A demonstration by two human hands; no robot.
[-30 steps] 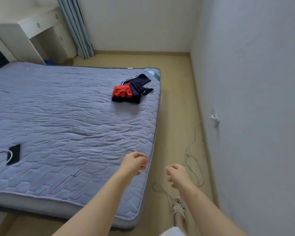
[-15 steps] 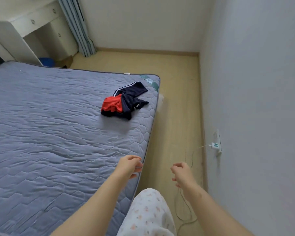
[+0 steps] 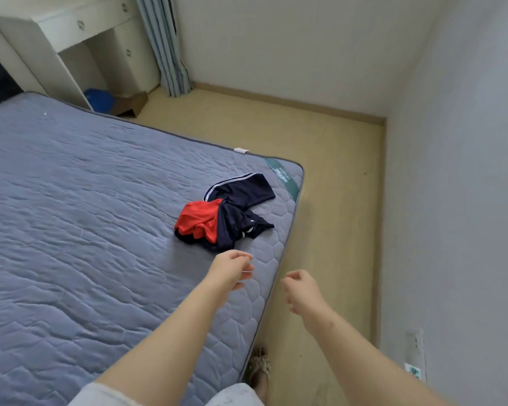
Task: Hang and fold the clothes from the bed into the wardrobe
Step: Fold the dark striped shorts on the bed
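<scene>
In the head view, a person stands at the right edge of a bed covered with a grey-blue quilted pad, both bare forearms reaching forward. The left hand hovers above the pad near the bed's right edge, fingers loosely curled with the thumb close to the fingertips, and holds nothing. The right hand hangs over the floor just beyond the mattress edge, fingers also loosely curled, and is empty too.

The clothes lie in one crumpled heap on the pad near its far right corner, just ahead of the left hand and not touched by it. The heap is made of red fabric on the left and dark navy fabric with white stripes on the right. A green label runs across the pad's corner beyond the heap.

Past the bed stand a white desk with drawers and a grey-blue curtain. A blue object and a cardboard box sit on the floor under and beside the desk. A foot in a woven sandal rests on the floor beside the mattress. A wall socket with a plug sits low on the right wall.
</scene>
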